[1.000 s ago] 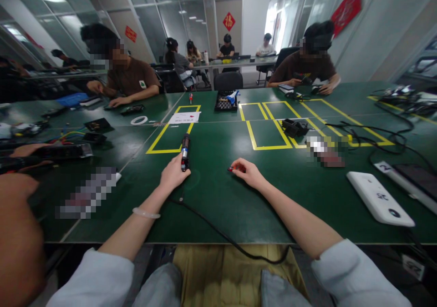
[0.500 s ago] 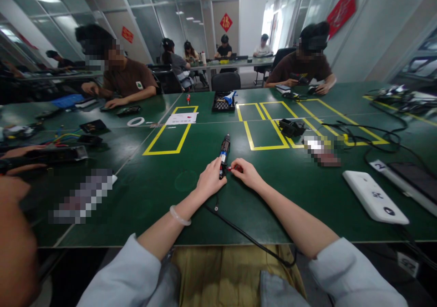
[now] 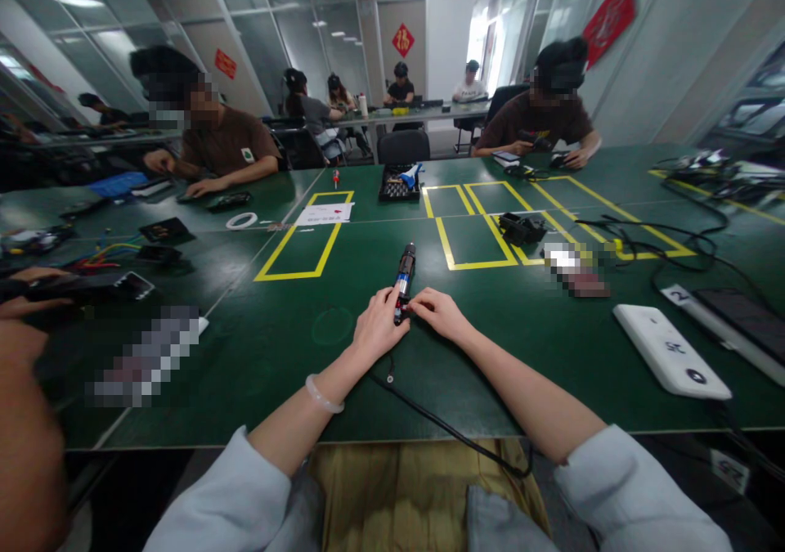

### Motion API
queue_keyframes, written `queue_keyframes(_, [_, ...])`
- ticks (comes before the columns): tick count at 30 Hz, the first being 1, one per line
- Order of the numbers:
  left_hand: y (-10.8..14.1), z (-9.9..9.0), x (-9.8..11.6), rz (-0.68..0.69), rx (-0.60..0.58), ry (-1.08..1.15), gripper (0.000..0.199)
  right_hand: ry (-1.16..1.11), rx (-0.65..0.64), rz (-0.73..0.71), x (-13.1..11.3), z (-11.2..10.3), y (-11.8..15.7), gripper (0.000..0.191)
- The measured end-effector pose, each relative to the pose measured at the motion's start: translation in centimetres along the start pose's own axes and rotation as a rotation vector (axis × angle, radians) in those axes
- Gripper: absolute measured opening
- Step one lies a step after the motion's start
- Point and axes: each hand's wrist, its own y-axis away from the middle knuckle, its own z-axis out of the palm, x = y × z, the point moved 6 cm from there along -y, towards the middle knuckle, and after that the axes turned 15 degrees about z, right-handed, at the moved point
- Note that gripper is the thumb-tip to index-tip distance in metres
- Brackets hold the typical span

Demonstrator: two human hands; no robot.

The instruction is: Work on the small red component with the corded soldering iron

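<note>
left grip (image 3: 377, 325): wrapped round dark tool (image 3: 404, 277), near side of worktop (image 3: 503, 331) // right grip (image 3: 444, 313): pinching tiny red part (image 3: 401, 307) at tool's near end, looks like // risk: might fumble that from a weak pinch, or snag on black cable (image 3: 429, 415) lying close

- We have the device (image 3: 405, 271) in our left hand (image 3: 378, 323), our right hand (image 3: 441, 313) at its right side
- Behind it we see the tray (image 3: 390, 191)
- Left of the tray, the paper (image 3: 325, 214) lies across a taped frame (image 3: 288, 277)
- Nearer us, the cable (image 3: 442, 428) runs over the table's (image 3: 270, 397) edge
</note>
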Motion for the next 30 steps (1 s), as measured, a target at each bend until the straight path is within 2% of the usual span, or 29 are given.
queue_keyframes(8, [-0.6, -0.3, -0.3, -0.053, 0.009, -0.118, 0.063, -0.044, 0.011, 0.043, 0.0, -0.3, 0.3, 0.017])
queue_keyframes(14, [-0.4, -1.1, -1.4, 0.008, -0.042, -0.19, 0.064, -0.111, -0.12, 0.023, -0.2, 0.6, 0.5, 0.02])
queue_keyframes(17, [0.3, -1.7, -2.7, 0.019, -0.063, -0.233, 0.064, -0.12, -0.14, 0.03, -0.1, 0.7, 0.5, 0.02])
queue_keyframes(22, [2.3, -3.3, -6.7, -0.051, -0.1, -0.292, 0.066, -0.12, -0.135, 0.053, 0.3, 0.6, 0.4, 0.018])
queue_keyframes(30, [7.0, -7.2, -16.4, -0.262, -0.098, -0.427, 0.065, -0.069, -0.13, 0.056, 0.4, 0.8, 0.4, 0.016])
